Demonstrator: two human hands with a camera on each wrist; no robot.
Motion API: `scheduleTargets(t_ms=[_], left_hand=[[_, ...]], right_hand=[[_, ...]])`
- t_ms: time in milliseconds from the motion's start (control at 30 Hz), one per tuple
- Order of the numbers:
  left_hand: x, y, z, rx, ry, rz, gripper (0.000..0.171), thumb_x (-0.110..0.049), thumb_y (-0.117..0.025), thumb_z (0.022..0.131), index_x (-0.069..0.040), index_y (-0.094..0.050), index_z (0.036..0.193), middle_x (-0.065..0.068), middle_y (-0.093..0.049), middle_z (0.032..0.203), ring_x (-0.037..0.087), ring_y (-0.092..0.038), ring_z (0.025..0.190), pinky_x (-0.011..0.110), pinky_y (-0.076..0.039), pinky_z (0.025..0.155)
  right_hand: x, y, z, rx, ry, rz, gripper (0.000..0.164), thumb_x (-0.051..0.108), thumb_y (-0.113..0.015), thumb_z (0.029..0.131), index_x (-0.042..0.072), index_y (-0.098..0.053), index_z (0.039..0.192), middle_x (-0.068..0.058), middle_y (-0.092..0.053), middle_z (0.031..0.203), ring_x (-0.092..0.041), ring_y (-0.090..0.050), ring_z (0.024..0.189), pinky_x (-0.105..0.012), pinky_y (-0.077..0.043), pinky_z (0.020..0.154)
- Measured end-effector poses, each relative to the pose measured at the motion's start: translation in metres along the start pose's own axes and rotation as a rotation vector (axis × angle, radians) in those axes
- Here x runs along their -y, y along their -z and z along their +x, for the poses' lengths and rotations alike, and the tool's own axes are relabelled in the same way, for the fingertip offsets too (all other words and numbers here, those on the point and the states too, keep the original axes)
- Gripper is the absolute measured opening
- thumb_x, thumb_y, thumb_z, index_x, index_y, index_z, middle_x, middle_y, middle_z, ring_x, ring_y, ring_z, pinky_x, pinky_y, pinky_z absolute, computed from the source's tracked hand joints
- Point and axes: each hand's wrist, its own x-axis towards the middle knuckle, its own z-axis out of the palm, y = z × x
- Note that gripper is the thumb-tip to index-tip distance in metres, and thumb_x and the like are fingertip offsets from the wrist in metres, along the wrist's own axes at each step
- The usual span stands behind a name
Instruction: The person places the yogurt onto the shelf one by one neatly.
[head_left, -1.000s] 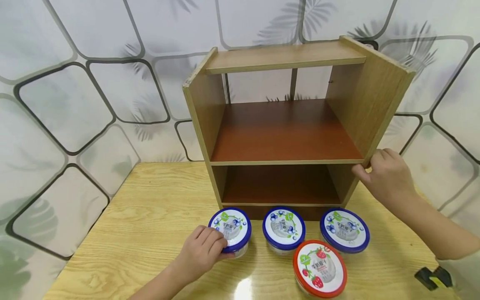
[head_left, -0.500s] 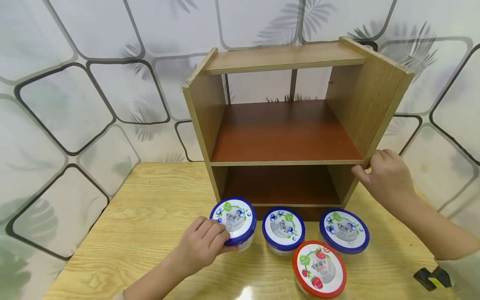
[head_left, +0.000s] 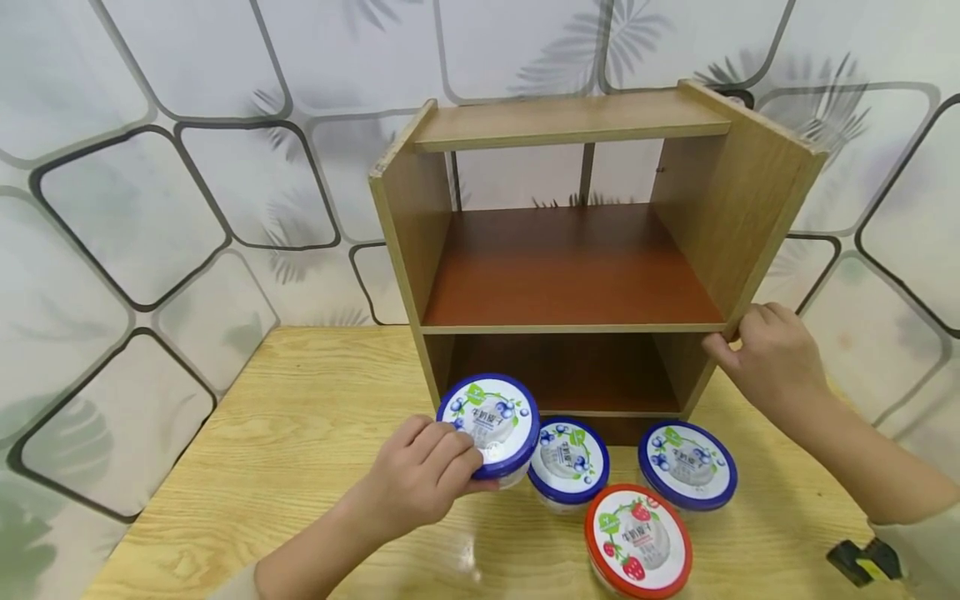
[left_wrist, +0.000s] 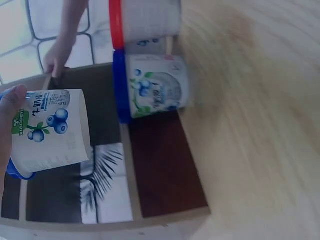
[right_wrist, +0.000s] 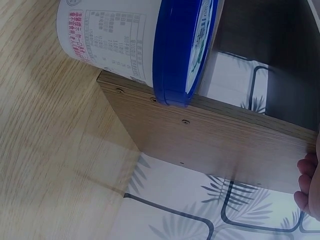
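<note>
My left hand [head_left: 423, 475] grips a blue-lidded blueberry tub [head_left: 489, 421] by its left side, held up off the table in front of the lower shelf. In the left wrist view this tub [left_wrist: 55, 132] shows a white wall with printed blueberries, and the fingers [left_wrist: 14, 100] lie at its rim. My right hand [head_left: 776, 354] holds the right side panel of a small wooden shelf unit [head_left: 753, 208], thumb at the front edge. The right wrist view shows its fingers [right_wrist: 306, 182] against the panel's outer face.
Two more blue-lidded tubs, a middle one [head_left: 567, 458] and a right one [head_left: 687, 464], stand before the unit. A red-lidded strawberry tub [head_left: 639, 542] is nearer me. A small black and yellow object [head_left: 864, 561] is at the right. A patterned wall [head_left: 247, 183] rises behind the table.
My left hand has lifted the blueberry tub off the table and moved it right and toward the shelf unit, so it now overlaps the middle tub. The right hand stays on the panel.
</note>
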Motion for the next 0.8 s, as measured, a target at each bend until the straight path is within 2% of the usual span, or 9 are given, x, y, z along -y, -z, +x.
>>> scheduleTargets(t_ms=[267, 467, 800], left_hand=[[0.001, -0.008, 0.018, -0.050, -0.034, -0.018, 0.035, -0.041, -0.054, 0.094, -0.010, -0.057, 0.078, -0.002, -0.057, 0.075, 0.011, -0.055, 0.065, 0.023, -0.047, 0.060], [-0.001, -0.015, 0.032, -0.070, -0.065, -0.017, 0.035, -0.045, -0.058, 0.090, -0.012, -0.057, 0.078, -0.003, -0.056, 0.074, 0.008, -0.054, 0.064, 0.021, -0.045, 0.059], [-0.003, -0.023, 0.046, -0.073, -0.068, -0.022, 0.039, -0.051, -0.063, 0.084, -0.013, -0.056, 0.078, -0.004, -0.058, 0.076, 0.008, -0.055, 0.066, 0.022, -0.044, 0.060]], right_hand=[[-0.001, 0.000, -0.002, 0.009, -0.011, -0.001, 0.053, 0.037, -0.033, 0.090, -0.005, -0.042, 0.060, -0.016, -0.042, 0.050, -0.040, -0.047, 0.057, -0.047, -0.036, 0.048], [-0.001, 0.000, -0.002, 0.016, -0.006, -0.001, 0.053, 0.037, -0.034, 0.091, -0.005, -0.042, 0.060, -0.016, -0.042, 0.050, -0.040, -0.047, 0.056, -0.046, -0.037, 0.047], [0.000, 0.002, -0.001, 0.036, -0.028, -0.001, 0.053, 0.038, -0.033, 0.090, -0.005, -0.044, 0.060, -0.017, -0.043, 0.050, -0.039, -0.047, 0.057, -0.046, -0.037, 0.047]])
